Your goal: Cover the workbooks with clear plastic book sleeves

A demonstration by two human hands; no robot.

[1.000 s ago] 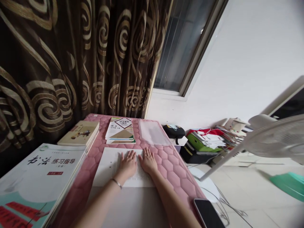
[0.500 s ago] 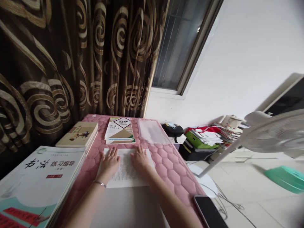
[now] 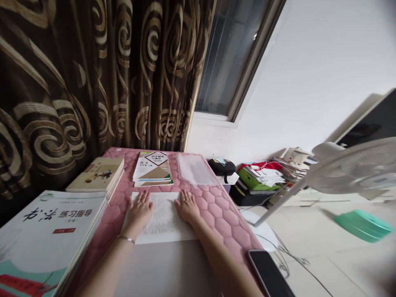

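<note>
A printed sheet of paper [image 3: 165, 216] lies on the pink quilted table cover [image 3: 224, 206], its lower edge meeting a plain grey-white surface [image 3: 163, 268] nearer to me. My left hand [image 3: 140, 209] rests flat on the sheet's left side, fingers stretched forward, a silver bracelet at the wrist. On the right side of the sheet lies my right hand [image 3: 188, 207], palm down with its fingers extended. Neither hand grips anything. Just beyond the sheet sits a small stack of workbooks [image 3: 152, 169], and beside that a translucent plastic sleeve [image 3: 198, 170].
Stacked books with a calligraphy cover [image 3: 55, 235] and a tan book pile [image 3: 97, 175] line the left side. A phone [image 3: 270, 272] lies at the right edge. Past it stand a white fan [image 3: 355, 169], cables and a green plastic item [image 3: 365, 225] on the floor.
My right hand has slid slightly to the right across the sheet, so the hands are farther apart. My left hand stays on the sheet's left side. The view has shifted slightly.
</note>
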